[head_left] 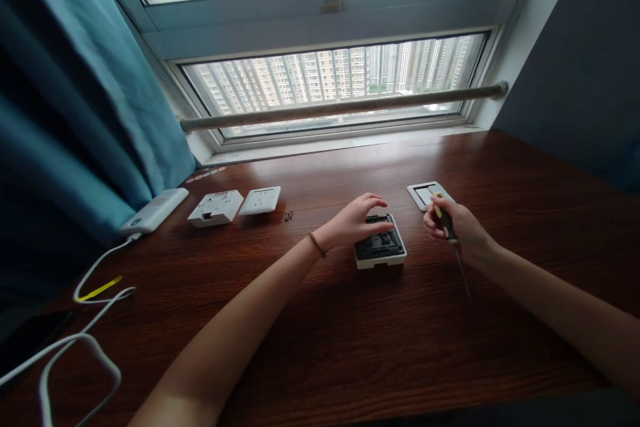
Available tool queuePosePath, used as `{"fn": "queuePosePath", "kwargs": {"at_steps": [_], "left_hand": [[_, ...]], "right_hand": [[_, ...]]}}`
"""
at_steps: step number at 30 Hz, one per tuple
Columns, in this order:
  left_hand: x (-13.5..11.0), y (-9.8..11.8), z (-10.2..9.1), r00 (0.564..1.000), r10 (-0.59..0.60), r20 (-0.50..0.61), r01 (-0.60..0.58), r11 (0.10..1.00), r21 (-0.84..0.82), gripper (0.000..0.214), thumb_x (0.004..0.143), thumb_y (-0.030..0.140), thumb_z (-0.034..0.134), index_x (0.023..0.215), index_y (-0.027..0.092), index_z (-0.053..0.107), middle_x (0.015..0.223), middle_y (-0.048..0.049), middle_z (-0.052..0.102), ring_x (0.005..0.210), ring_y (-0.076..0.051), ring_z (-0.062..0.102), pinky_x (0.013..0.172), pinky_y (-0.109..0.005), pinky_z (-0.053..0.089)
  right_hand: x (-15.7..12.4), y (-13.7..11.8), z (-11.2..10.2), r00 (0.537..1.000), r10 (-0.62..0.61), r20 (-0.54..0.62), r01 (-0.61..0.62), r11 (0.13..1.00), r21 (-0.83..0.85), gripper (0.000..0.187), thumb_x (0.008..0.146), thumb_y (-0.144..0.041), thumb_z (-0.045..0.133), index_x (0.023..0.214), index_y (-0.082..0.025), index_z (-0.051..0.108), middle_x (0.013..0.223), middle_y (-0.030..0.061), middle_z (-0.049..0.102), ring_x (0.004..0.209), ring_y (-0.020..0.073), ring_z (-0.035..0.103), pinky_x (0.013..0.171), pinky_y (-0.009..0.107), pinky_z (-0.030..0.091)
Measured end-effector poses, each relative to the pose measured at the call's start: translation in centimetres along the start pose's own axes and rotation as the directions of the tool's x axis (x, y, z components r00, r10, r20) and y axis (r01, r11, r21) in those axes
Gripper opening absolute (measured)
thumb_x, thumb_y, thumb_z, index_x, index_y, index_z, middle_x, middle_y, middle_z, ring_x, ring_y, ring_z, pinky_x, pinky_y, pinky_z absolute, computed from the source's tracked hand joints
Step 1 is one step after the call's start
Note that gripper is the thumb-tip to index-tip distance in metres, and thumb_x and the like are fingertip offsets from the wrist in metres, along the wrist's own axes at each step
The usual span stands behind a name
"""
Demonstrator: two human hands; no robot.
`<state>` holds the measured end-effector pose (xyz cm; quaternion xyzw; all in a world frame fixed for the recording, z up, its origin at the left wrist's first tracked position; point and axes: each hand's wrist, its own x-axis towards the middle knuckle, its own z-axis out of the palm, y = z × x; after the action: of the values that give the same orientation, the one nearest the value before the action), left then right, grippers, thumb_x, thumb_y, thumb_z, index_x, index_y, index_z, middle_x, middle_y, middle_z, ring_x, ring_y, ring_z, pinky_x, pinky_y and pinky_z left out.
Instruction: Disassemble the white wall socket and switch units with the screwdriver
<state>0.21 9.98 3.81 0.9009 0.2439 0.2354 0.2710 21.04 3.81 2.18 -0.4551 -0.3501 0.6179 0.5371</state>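
Observation:
A white box with a black switch module (pixel 380 250) set in it lies on the table near the middle. Over its far part rests my left hand (pixel 356 217), thumb and fingers apart; whether the thumb touches the module I cannot tell. My right hand (pixel 463 223) is closed around a screwdriver (pixel 444 219) with a yellow and black handle, its thin shaft slanting down toward the near side. Just beyond that hand is a white switch cover plate (pixel 419 195), partly covered by the fingers.
On the left stand a white wall box (pixel 217 208), a white socket panel (pixel 261 200) and several small screws (pixel 288 215). Farther left are a white power bank (pixel 156 210), its white cable (pixel 95 260) and a yellow strip (pixel 101 288). A window with a rail (pixel 345 108) bounds the table's far side.

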Motion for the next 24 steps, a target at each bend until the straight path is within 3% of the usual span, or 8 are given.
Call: {"fn": "queuePosePath", "kwargs": {"at_steps": [4,6,9,14,18,20,22,24], "left_hand": [[-0.7,0.7,-0.2,0.992,-0.066,0.105,0.06,0.996,0.06,0.063,0.066,0.051,0.066,0.116,0.016,0.051,0.117,-0.0134,0.051,0.108,-0.025,0.049,0.094,-0.036,0.04],[-1.1,0.8,0.0,0.984,-0.133,0.12,0.118,0.985,0.126,0.083,0.057,0.06,0.068,0.123,0.015,0.045,0.123,-0.0154,0.047,0.113,-0.03,0.045,0.097,-0.041,0.037],[-1.4,0.7,0.3,0.966,-0.193,0.175,0.162,0.971,0.177,0.092,0.051,0.063,0.069,0.125,0.013,0.043,0.12,-0.016,0.049,0.111,-0.031,0.046,0.094,-0.043,0.038],[-1.5,0.6,0.3,0.963,-0.202,0.179,0.171,0.97,0.172,0.085,0.055,0.059,0.07,0.123,0.016,0.044,0.113,-0.0124,0.055,0.103,-0.028,0.052,0.087,-0.039,0.042],[-1.6,0.5,0.4,0.966,-0.196,0.17,0.163,0.968,0.191,0.086,0.056,0.062,0.067,0.125,0.016,0.042,0.115,-0.0127,0.053,0.104,-0.028,0.05,0.089,-0.039,0.041],[-1.7,0.3,0.6,0.966,-0.195,0.168,0.159,0.966,0.205,0.088,0.056,0.063,0.066,0.126,0.016,0.041,0.116,-0.0133,0.053,0.105,-0.028,0.05,0.09,-0.04,0.041],[-1.7,0.2,0.7,0.967,-0.193,0.163,0.157,0.965,0.212,0.088,0.057,0.064,0.065,0.126,0.016,0.04,0.116,-0.0133,0.052,0.105,-0.028,0.05,0.089,-0.04,0.041],[-1.7,0.2,0.7,0.968,-0.187,0.166,0.151,0.966,0.208,0.086,0.057,0.063,0.065,0.126,0.016,0.041,0.115,-0.0126,0.053,0.104,-0.028,0.05,0.088,-0.04,0.041]], "right_hand": [[0.2,-1.7,-0.6,0.978,-0.171,-0.12,0.169,0.985,-0.031,0.035,0.08,-0.046,0.047,0.06,-0.018,0.047,0.043,-0.0013,0.049,0.034,0.0059,0.038,0.032,0.018,0.026],[0.4,-2.9,-0.7,0.959,-0.259,-0.117,0.251,0.965,-0.076,0.038,0.078,-0.052,0.049,0.062,-0.018,0.047,0.041,-0.003,0.046,0.031,0.0047,0.032,0.03,0.018,0.022],[0.7,-5.7,0.0,0.898,-0.432,-0.084,0.406,0.886,-0.223,0.038,0.071,-0.055,0.059,0.066,-0.019,0.049,0.05,-0.0011,0.052,0.036,0.0063,0.041,0.032,0.02,0.028],[0.6,-8.8,2.7,0.828,-0.552,0.097,0.494,0.637,-0.592,0.032,0.061,-0.041,0.073,0.067,-0.019,0.049,0.056,0.0007,0.056,0.044,0.0109,0.05,0.041,0.024,0.037],[0.2,-7.0,3.7,0.705,-0.704,0.087,0.496,0.401,-0.77,0.016,0.07,-0.028,0.061,0.068,-0.019,0.048,0.056,-0.0012,0.05,0.049,0.0104,0.046,0.047,0.024,0.036],[0.5,-5.5,3.4,0.765,-0.615,0.192,0.488,0.358,-0.796,0.01,0.072,-0.023,0.056,0.067,-0.019,0.048,0.055,-0.0024,0.048,0.049,0.0097,0.043,0.048,0.023,0.034],[1.3,-4.1,2.8,0.843,-0.436,0.313,0.483,0.362,-0.797,0.013,0.07,-0.026,0.057,0.064,-0.018,0.05,0.053,-0.0035,0.045,0.049,0.009,0.04,0.047,0.022,0.032],[2.2,-3.1,2.3,0.884,-0.238,0.401,0.465,0.386,-0.796,0.018,0.066,-0.032,0.063,0.063,-0.016,0.055,0.054,-0.0037,0.046,0.051,0.0093,0.04,0.047,0.022,0.031]]}}
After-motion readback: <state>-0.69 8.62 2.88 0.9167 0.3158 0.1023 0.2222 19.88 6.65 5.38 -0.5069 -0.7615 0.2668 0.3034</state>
